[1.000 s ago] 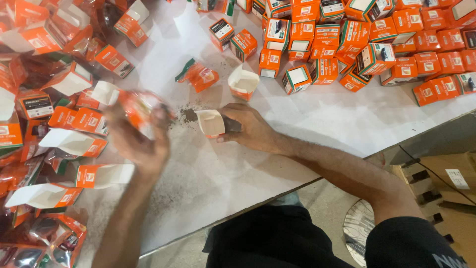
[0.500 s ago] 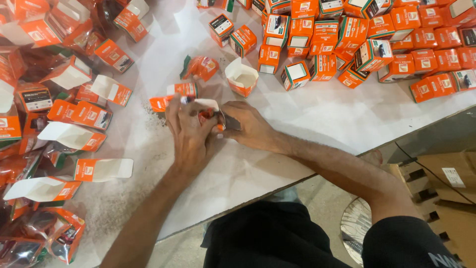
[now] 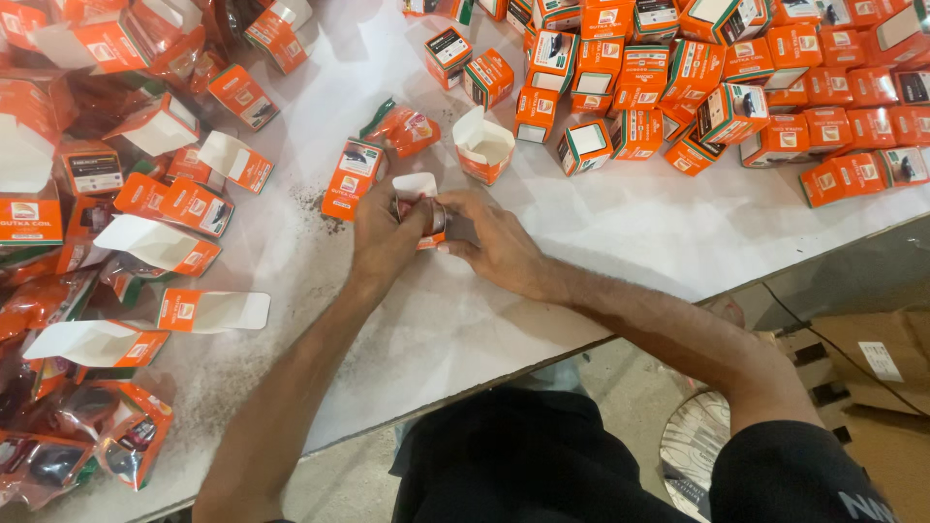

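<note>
Head view: at frame centre both hands meet on one small orange box (image 3: 423, 205). The left hand (image 3: 383, 237) pinches its side, the right hand (image 3: 494, 242) curls round the other; steady it squarely, flap (image 3: 415, 184) upward, I'd say.
</note>
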Action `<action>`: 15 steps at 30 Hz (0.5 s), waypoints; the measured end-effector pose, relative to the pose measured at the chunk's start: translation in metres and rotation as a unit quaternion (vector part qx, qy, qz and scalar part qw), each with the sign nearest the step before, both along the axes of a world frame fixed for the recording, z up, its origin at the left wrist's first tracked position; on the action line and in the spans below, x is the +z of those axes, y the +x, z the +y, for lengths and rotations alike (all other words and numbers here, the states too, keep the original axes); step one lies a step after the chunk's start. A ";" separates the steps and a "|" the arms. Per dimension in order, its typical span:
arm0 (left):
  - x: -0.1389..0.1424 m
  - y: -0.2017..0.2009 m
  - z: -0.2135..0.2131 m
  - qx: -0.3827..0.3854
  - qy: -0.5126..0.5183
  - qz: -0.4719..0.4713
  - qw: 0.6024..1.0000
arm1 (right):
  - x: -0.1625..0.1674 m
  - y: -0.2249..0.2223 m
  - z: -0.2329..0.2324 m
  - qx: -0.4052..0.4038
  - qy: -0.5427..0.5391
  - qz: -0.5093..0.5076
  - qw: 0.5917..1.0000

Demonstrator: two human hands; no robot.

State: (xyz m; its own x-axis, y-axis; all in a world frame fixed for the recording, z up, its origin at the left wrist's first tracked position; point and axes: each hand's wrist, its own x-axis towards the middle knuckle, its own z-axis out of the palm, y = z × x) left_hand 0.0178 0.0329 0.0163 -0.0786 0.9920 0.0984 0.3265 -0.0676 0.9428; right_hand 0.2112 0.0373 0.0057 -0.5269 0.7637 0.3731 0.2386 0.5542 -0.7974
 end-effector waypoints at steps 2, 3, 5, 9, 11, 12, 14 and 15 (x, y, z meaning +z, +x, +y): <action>0.004 -0.001 -0.002 -0.013 -0.002 -0.008 1.000 | -0.003 -0.001 0.000 0.001 0.079 -0.045 0.996; 0.007 -0.004 -0.006 -0.027 0.004 -0.009 1.000 | -0.004 -0.002 -0.001 0.002 0.116 -0.067 0.991; 0.014 -0.013 -0.015 -0.066 -0.035 -0.100 0.992 | -0.005 -0.003 -0.003 -0.001 0.146 -0.078 0.986; 0.021 -0.037 -0.023 -0.117 -0.152 -0.347 0.918 | -0.003 -0.003 -0.004 0.001 0.189 -0.136 0.972; 0.016 -0.040 -0.018 -0.109 -0.155 -0.340 0.921 | -0.003 -0.004 -0.005 -0.005 0.193 -0.142 0.971; 0.012 -0.040 -0.012 -0.107 -0.146 -0.296 0.938 | -0.003 -0.004 -0.006 -0.008 0.197 -0.145 0.970; 0.005 -0.038 -0.001 -0.099 -0.164 -0.227 0.955 | -0.003 -0.005 -0.006 -0.007 0.199 -0.144 0.969; 0.002 -0.036 0.005 -0.093 -0.189 -0.203 0.956 | -0.002 -0.005 -0.006 -0.005 0.198 -0.144 0.970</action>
State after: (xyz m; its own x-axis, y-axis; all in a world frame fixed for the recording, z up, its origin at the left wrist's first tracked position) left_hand -0.0183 0.0383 0.0183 0.1479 0.9509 -0.2719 -0.0557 0.2825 0.9577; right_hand 0.2062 0.0312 0.0034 -0.6466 0.5962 0.4758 0.4267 0.7998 -0.4222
